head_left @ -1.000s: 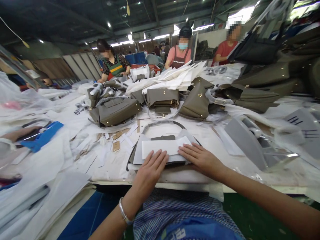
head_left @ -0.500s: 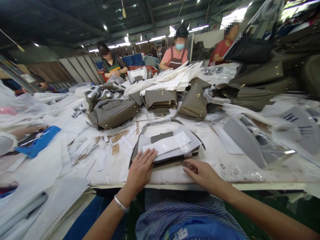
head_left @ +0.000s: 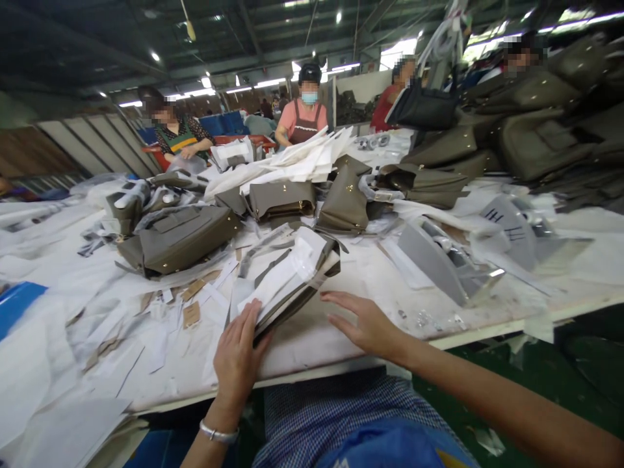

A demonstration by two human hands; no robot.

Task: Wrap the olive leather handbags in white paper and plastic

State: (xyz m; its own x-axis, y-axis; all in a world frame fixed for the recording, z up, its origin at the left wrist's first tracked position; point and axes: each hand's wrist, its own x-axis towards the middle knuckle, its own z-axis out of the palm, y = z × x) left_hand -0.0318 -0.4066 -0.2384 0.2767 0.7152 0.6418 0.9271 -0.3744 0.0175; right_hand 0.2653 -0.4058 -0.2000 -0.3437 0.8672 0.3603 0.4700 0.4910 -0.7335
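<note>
An olive-grey handbag [head_left: 292, 276] wrapped in white paper and clear film is tilted up off the white table [head_left: 312, 344], its right end raised. My left hand [head_left: 238, 354] grips the bag's near left edge, fingers curled onto the paper. My right hand [head_left: 363, 322] hovers just right of the bag, fingers stretched out and apart, holding nothing.
More olive handbags [head_left: 180, 237] [head_left: 283, 198] [head_left: 346, 201] and a stack of white paper [head_left: 297, 159] lie farther back. Paper scraps and tags [head_left: 190, 312] litter the left. A grey plastic-wrapped piece [head_left: 441, 257] lies at the right. Several other people work across the table.
The bag lay flat under both my palms; now my left hand has tipped it up and turned it leftward. My right hand has come off it. The view has swung right.
</note>
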